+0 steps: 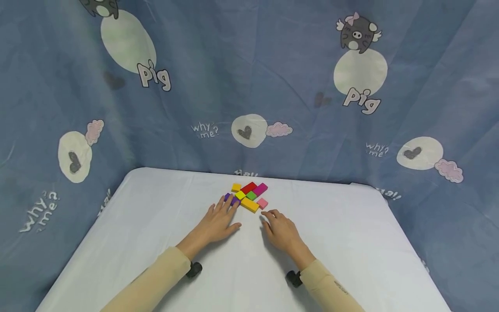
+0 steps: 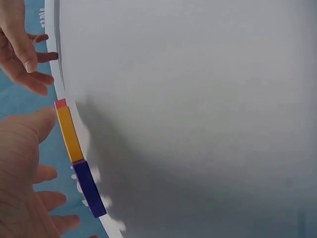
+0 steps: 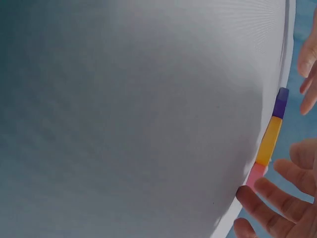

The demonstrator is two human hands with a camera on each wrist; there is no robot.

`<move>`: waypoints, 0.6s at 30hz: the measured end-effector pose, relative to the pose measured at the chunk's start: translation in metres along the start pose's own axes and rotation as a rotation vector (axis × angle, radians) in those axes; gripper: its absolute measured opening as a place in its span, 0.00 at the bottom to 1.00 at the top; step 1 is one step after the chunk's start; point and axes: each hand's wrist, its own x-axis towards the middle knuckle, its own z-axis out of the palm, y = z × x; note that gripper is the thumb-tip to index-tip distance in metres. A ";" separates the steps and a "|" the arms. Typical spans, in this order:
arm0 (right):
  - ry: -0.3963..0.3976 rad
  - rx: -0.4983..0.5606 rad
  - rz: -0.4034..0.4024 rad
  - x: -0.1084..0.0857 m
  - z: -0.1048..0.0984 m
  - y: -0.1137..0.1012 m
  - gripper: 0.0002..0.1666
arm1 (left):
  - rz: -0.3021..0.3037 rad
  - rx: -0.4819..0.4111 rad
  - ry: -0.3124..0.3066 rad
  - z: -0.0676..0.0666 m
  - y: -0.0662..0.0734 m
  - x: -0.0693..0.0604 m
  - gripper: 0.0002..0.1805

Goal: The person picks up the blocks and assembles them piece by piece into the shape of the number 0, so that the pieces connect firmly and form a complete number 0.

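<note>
A cluster of coloured blocks lies flat near the table's far edge in the head view. It holds an orange block (image 1: 250, 205), a pink block (image 1: 263, 203), a green block (image 1: 251, 196), a red block (image 1: 248, 187), a magenta block (image 1: 260, 189), a yellow block (image 1: 240, 195), a smaller orange-yellow block (image 1: 236, 187) and purple blocks (image 1: 235, 201). My left hand (image 1: 219, 223) has its fingers spread, fingertips over or at the purple blocks; contact is unclear. Close below the pink block is my right hand (image 1: 281, 232), fingers loosely bent and holding nothing.
A white cloth covers the table (image 1: 249, 268). Behind it hangs a blue curtain (image 1: 218, 86) with pig and heart prints. Dark wrist cameras (image 1: 194, 269) sit under both sleeves.
</note>
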 end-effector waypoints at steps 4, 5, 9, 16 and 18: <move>-0.004 0.005 0.025 0.005 0.001 -0.003 0.22 | -0.009 -0.001 -0.026 0.001 -0.001 0.005 0.41; -0.008 0.006 0.033 0.006 0.001 -0.003 0.22 | -0.010 0.001 -0.031 0.001 -0.001 0.006 0.41; -0.013 0.001 0.039 0.009 0.002 -0.004 0.24 | -0.021 0.000 -0.042 0.001 -0.001 0.006 0.41; 0.021 -0.008 0.023 0.019 0.004 0.001 0.23 | -0.031 -0.004 -0.074 0.003 -0.001 0.006 0.40; 0.005 -0.017 0.036 0.022 0.004 0.002 0.24 | -0.030 0.000 -0.070 0.003 -0.001 0.007 0.40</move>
